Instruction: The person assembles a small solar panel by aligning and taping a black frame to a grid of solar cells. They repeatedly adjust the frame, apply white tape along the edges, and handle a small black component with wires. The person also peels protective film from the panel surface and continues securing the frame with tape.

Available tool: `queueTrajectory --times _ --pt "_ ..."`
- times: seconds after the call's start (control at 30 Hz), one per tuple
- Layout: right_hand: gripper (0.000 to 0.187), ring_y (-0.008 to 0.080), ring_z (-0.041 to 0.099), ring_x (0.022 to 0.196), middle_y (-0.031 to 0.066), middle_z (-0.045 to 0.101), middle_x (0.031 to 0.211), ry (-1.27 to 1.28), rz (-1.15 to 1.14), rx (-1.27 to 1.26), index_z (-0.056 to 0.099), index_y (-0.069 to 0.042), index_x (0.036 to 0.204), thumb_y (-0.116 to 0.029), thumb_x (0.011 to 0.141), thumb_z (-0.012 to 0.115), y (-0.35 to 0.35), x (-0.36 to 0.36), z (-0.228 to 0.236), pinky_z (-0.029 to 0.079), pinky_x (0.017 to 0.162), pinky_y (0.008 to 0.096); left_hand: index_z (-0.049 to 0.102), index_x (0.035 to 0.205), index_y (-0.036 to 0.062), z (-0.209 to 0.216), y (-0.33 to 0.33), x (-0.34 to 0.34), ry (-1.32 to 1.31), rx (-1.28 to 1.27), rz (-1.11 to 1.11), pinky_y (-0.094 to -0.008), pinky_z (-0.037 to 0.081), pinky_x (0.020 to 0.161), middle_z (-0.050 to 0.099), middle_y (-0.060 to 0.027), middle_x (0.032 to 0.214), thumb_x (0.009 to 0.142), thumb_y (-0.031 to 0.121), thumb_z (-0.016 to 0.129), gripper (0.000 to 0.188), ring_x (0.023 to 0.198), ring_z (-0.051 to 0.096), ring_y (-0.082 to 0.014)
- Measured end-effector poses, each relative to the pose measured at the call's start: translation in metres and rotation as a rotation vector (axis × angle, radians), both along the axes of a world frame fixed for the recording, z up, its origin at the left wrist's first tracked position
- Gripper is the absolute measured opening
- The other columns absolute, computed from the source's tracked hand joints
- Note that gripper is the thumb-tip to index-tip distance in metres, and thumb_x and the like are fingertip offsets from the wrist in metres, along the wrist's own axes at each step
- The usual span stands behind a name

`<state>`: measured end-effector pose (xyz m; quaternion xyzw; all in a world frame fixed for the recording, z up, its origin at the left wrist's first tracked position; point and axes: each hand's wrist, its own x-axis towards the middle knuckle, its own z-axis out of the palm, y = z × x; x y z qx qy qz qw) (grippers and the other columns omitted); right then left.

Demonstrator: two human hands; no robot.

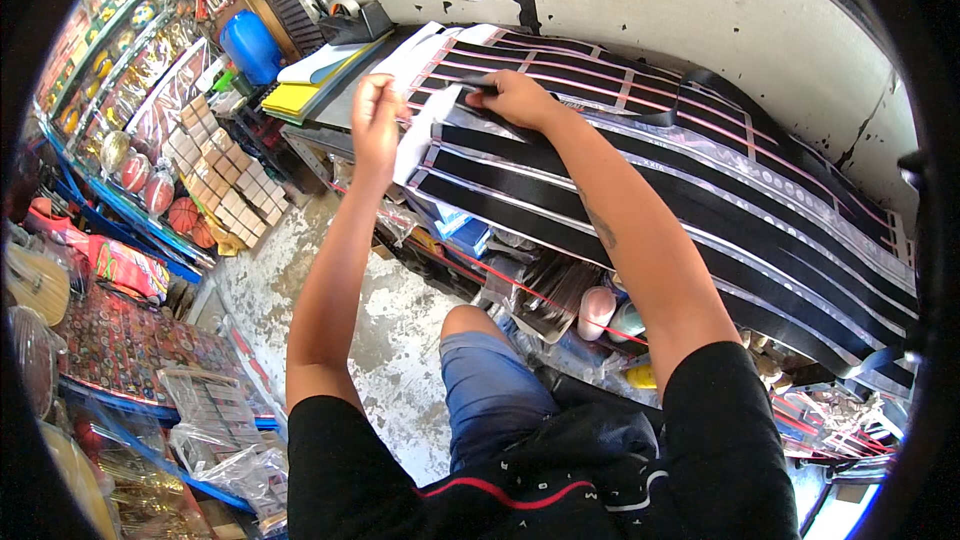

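A long sheet printed with black bands and pale, pinkish stripes (560, 185) covers the workbench, its white end at the left. My right hand (520, 100) is closed on a black strip (480, 88) above that sheet, near its left end. My left hand (375, 125) is raised beside the white edge (425, 130), fingers curled into a pinch; what lies between them, if anything, is hidden. Farther right, a black band (690, 90) bends up in a loop off the sheet.
A black tape dispenser (358, 22) and stacked yellow and white sheets (310, 80) lie at the bench's far left, near a blue container (252, 45). Shelves below hold pink rolls (597, 312) and boxes. Packed goods and balls (183, 214) line the left wall.
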<state>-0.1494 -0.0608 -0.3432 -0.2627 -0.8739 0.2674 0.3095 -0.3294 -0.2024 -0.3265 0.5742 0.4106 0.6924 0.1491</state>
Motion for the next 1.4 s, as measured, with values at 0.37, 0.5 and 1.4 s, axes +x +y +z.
queueTrajectory --times 0.37,0.5,1.4 --pt "0.083 0.0312 0.066 0.095 0.0201 0.070 0.102 -0.179 0.230 -0.093 0.072 0.001 0.104 -0.072 0.065 0.074 -0.030 0.009 0.022 0.049 0.089 0.0386 0.053 0.103 0.0047 -0.001 0.025 0.001 -0.082 -0.114 -0.021 -0.0290 0.055 0.066 0.053 -0.0028 0.078 0.102 0.012 0.052 0.008 0.067 0.055 -0.0095" --pt "0.060 0.0262 0.067 0.088 0.0162 0.071 0.091 -0.190 0.252 -0.093 0.072 -0.001 0.101 -0.053 0.071 0.081 -0.026 0.006 0.016 0.049 0.081 0.0372 0.051 0.102 0.0053 0.012 0.026 0.004 -0.203 -0.099 -0.107 -0.0288 0.051 0.054 0.051 -0.0025 0.074 0.102 0.012 0.052 0.007 0.060 0.051 -0.0094" --pt "0.034 0.0101 0.057 0.083 0.0014 0.068 0.092 0.078 0.375 -0.353 0.070 -0.004 0.104 -0.033 0.088 0.074 -0.011 0.002 0.007 0.047 0.077 0.0271 0.048 0.098 0.0061 0.005 -0.010 -0.002 0.284 -0.270 0.011 -0.0242 0.046 0.062 0.058 -0.0016 0.083 0.079 0.009 0.082 0.039 0.072 0.054 -0.0061"
